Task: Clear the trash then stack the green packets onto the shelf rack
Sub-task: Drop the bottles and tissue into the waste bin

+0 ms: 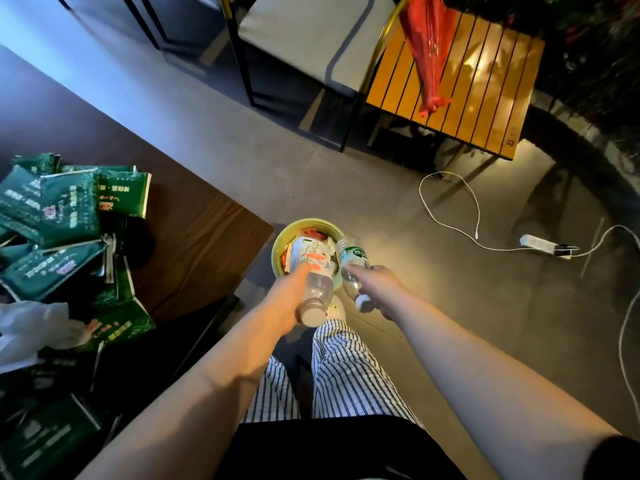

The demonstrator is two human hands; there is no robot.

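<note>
My left hand point(289, 299) grips a plastic bottle point(313, 271) with a white and orange label, its cap end toward me. A clear bottle with a green label point(353, 261) is held in my right hand point(379, 289). Both bottles hang over a yellow-green trash bin point(280, 247) on the floor, which holds wrappers and paper. Several green packets point(52, 216) lie in a loose heap on the dark wooden table point(194, 237) at the left. No shelf rack is in view.
White crumpled plastic point(31, 327) lies among the packets. A slatted wooden side table point(485, 84) with a red bag point(433, 53) stands at the back right beside a chair point(304, 39). A white cable point(450, 216) and power strip point(540, 244) lie on the floor.
</note>
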